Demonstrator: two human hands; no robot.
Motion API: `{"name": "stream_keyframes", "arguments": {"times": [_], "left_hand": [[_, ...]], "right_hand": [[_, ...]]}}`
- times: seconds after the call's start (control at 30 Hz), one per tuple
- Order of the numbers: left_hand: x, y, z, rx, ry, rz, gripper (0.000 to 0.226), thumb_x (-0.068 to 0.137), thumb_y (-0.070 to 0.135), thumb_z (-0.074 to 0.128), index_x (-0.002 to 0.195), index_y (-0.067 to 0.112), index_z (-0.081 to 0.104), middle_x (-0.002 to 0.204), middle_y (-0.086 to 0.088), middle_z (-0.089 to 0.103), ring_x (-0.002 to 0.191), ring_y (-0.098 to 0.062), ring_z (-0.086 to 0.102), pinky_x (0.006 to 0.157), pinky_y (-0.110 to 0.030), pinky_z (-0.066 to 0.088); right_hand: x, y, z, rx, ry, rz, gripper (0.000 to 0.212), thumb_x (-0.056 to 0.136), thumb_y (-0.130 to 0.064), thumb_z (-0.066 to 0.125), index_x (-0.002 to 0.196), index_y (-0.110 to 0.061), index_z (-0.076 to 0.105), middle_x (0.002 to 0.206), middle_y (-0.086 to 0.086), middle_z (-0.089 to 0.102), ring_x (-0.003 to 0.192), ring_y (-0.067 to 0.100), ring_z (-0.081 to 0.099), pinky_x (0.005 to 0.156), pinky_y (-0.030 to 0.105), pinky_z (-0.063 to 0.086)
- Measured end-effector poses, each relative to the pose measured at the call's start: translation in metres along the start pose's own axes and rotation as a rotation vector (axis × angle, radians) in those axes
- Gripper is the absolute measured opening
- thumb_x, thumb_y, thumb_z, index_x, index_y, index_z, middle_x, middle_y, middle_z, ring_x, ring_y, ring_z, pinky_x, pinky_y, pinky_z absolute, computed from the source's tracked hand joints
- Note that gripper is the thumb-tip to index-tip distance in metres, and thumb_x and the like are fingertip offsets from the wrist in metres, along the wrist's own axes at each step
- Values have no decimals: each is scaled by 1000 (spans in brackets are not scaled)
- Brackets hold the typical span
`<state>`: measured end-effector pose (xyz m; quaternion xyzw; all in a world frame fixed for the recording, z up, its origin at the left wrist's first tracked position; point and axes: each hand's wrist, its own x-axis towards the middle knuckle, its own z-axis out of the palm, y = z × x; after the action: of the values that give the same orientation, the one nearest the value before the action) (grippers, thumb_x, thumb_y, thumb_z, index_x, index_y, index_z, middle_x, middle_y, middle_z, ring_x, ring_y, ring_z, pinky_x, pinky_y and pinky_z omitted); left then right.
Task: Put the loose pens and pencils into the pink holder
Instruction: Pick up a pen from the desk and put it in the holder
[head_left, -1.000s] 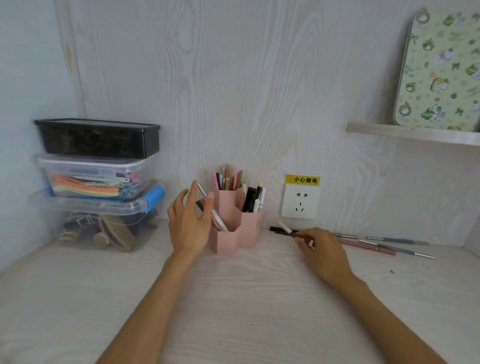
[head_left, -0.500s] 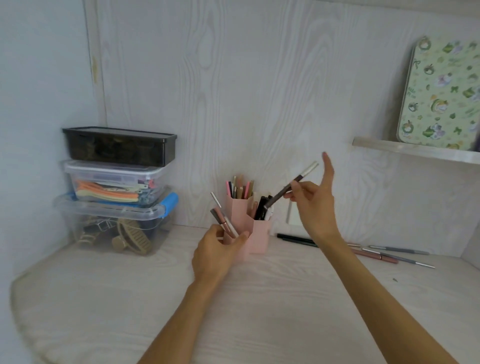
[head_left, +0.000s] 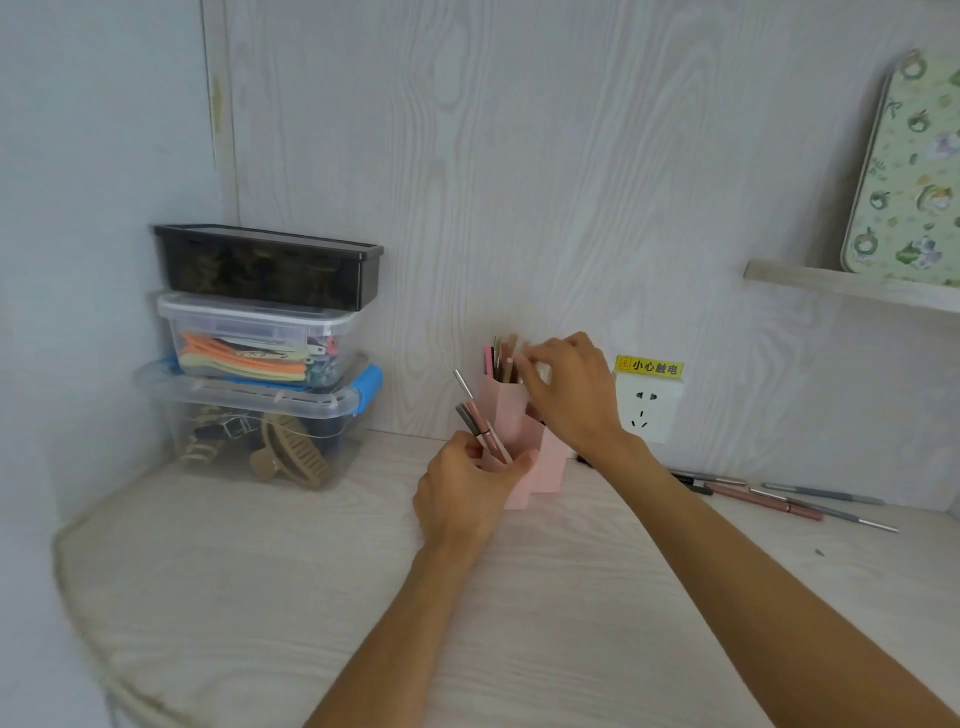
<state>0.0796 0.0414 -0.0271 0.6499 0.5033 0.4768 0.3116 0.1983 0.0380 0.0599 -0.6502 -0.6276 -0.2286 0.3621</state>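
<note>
The pink holder (head_left: 548, 462), made of joined hexagonal tubes, stands on the desk against the wooden back wall. Several pens and pencils stick out of its tubes. My left hand (head_left: 462, 493) grips the holder's low front tube. My right hand (head_left: 566, 395) is over the taller tubes, fingers curled down at their tops; the pen it brought is hidden behind the fingers. Several loose pens and pencils (head_left: 769, 496) lie on the desk to the right, under the wall socket.
Three plastic storage boxes (head_left: 260, 364) are stacked at the left corner. A white socket with a yellow label (head_left: 647, 405) is on the wall right of the holder. A shelf (head_left: 841, 286) at the upper right carries a patterned green tin. The desk's curved edge runs at the lower left.
My right hand lifted a dark pen from the desk, carried it up and left, and has now come down over the holder's tubes. My left hand moved onto the holder's front tube.
</note>
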Motion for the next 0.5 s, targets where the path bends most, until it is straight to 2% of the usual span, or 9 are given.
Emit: {"name": "stream_keyframes", "arguments": {"times": [0.07, 0.13, 0.27, 0.37, 0.43, 0.5], "left_hand": [[0, 0, 0, 6, 4, 2, 47, 58, 71, 70, 82, 34, 52, 95, 11, 68, 75, -8, 51, 62, -24, 36], [0, 0, 1, 10, 11, 3, 48, 57, 73, 69, 82, 35, 52, 95, 11, 69, 75, -8, 53, 61, -24, 37], [-2, 1, 0, 38, 37, 39, 54, 55, 73, 69, 88, 37, 45, 93, 14, 65, 82, -11, 60, 64, -26, 41], [-4, 7, -4, 29, 198, 113, 71, 49, 72, 73, 99, 36, 37, 95, 18, 52, 82, -9, 55, 63, -28, 43], [-6, 14, -4, 5, 341, 212, 75, 50, 69, 74, 103, 32, 37, 94, 16, 47, 78, -7, 49, 59, -27, 39], [-9, 21, -2, -8, 438, 327, 70, 53, 60, 76, 102, 28, 39, 89, 13, 43, 76, -7, 44, 60, -25, 37]], "right_hand": [[-6, 5, 4, -36, -18, -20, 35, 95, -30, 46, 82, -11, 72, 98, 2, 69, 101, 25, 49, 78, 34, 34], [-11, 8, 3, -16, -8, -41, 35, 96, -28, 44, 84, -12, 73, 105, 1, 66, 103, 25, 48, 78, 31, 31], [-23, 21, -14, 57, 66, -85, 29, 97, -29, 42, 110, -18, 65, 108, -1, 63, 102, 19, 49, 87, 32, 38], [-49, 56, -31, 54, 145, -41, 29, 97, -29, 39, 112, -19, 62, 104, -3, 64, 100, 16, 51, 88, 26, 36], [-72, 95, -41, -33, 149, 61, 24, 96, -23, 44, 111, -17, 62, 104, 0, 66, 101, 22, 54, 87, 32, 39], [-98, 139, -49, -146, 46, 236, 24, 93, -17, 50, 115, -15, 60, 110, 7, 65, 107, 28, 52, 89, 39, 39]]}}
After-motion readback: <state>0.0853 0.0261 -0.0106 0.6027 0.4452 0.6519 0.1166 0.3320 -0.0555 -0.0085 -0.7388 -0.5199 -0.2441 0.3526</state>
